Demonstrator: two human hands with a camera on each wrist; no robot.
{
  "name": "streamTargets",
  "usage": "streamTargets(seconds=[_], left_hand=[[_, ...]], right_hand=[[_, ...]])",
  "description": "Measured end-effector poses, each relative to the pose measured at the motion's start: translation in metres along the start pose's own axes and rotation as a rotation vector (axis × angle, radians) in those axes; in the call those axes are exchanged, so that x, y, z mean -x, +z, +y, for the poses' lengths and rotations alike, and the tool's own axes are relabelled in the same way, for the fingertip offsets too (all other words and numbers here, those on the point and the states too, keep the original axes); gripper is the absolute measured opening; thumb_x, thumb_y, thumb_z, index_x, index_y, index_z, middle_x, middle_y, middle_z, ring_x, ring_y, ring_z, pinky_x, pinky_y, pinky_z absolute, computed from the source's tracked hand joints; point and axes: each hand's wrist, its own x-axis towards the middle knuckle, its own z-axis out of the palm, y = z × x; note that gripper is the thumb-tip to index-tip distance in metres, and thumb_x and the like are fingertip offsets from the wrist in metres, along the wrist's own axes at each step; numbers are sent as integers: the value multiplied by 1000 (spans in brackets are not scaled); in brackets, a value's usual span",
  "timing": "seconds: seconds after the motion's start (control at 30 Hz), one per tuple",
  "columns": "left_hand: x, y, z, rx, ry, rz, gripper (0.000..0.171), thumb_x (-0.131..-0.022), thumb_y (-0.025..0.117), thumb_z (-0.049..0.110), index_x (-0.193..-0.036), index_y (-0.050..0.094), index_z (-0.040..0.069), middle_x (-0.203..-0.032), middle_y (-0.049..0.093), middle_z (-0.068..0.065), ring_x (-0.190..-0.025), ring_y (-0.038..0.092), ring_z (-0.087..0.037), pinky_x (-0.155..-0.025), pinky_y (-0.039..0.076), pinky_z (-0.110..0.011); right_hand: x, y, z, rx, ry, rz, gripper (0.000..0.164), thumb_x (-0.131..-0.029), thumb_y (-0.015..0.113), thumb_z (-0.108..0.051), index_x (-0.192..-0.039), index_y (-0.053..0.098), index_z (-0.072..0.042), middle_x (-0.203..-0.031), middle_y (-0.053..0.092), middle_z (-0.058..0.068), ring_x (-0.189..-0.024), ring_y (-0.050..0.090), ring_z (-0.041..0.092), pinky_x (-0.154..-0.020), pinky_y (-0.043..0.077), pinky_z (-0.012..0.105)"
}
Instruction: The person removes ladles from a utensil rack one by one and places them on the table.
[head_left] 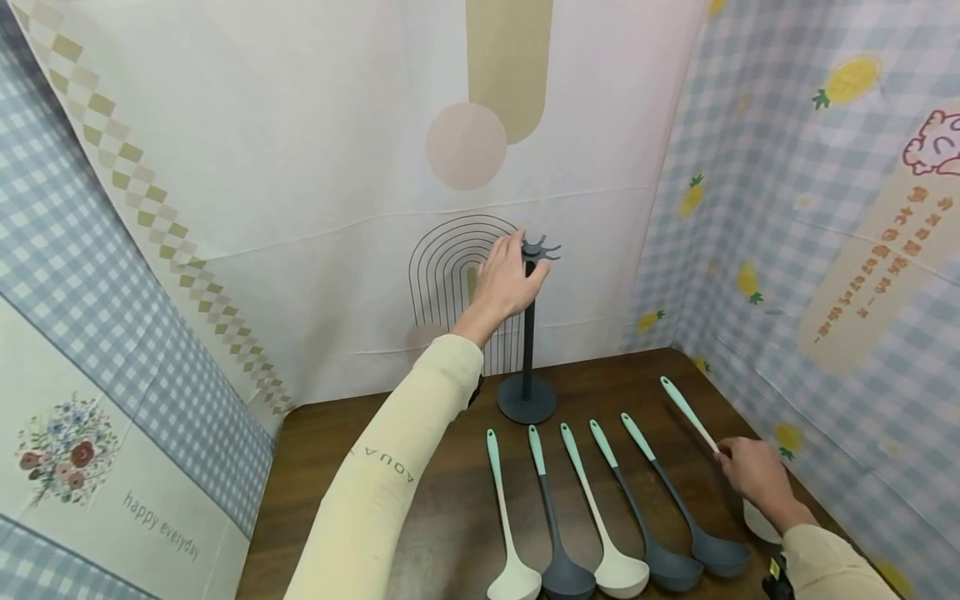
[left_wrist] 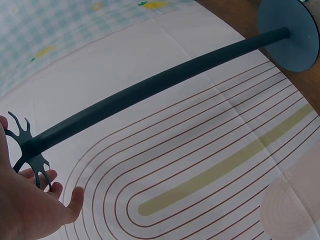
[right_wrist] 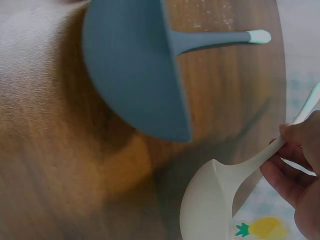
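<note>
In the head view my left hand (head_left: 506, 279) grips the hooked top of a dark utensil stand (head_left: 528, 333), its thumb to the right of the hooks. The left wrist view shows fingers (left_wrist: 75, 205) curled around the hooks (left_wrist: 32, 147). My right hand (head_left: 756, 475) pinches the shaft of a white ladle (head_left: 690, 412) with a mint handle end, at the table's right side. In the right wrist view the ladle's white bowl (right_wrist: 207, 205) tilts beside a dark grey ladle (right_wrist: 130, 70); contact with the table cannot be told.
Several more mint-handled ladles lie in a row on the brown wooden table (head_left: 322, 500), among them a white ladle (head_left: 515, 579) and a grey ladle (head_left: 567, 577). A printed cloth (head_left: 337, 125) hangs behind; a checked cloth (head_left: 787, 250) borders the right side.
</note>
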Motion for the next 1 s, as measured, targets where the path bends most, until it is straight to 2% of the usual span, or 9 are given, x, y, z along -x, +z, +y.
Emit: streamTargets(seconds=[0.3, 0.57, 1.0], left_hand=[[0, -1, 0, 7, 9, 9, 74, -108, 44, 53, -169, 25, 15, -171, 31, -8, -159, 25, -24, -123, 28, -61], [3, 0, 1, 12, 11, 14, 74, -108, 45, 51, -169, 26, 13, -170, 33, -7, -158, 26, -24, -122, 29, -62], [3, -1, 1, 8, 13, 11, 74, -108, 43, 50, -169, 25, 13, -170, 32, -8, -158, 26, -24, -123, 29, -60]], right_hand=[[6, 9, 0, -29, 58, -80, 19, -97, 72, -5, -104, 74, 12, -88, 73, 22, -66, 66, 26, -55, 53, 46], [10, 16, 1, -58, 89, -136, 13, -98, 71, -5, -98, 76, 7, -82, 72, 13, -63, 62, 20, -53, 50, 42], [5, 28, -3, -69, 74, -124, 12, -96, 71, -3, -98, 78, 7, -80, 72, 12, -60, 59, 19, -52, 48, 39]])
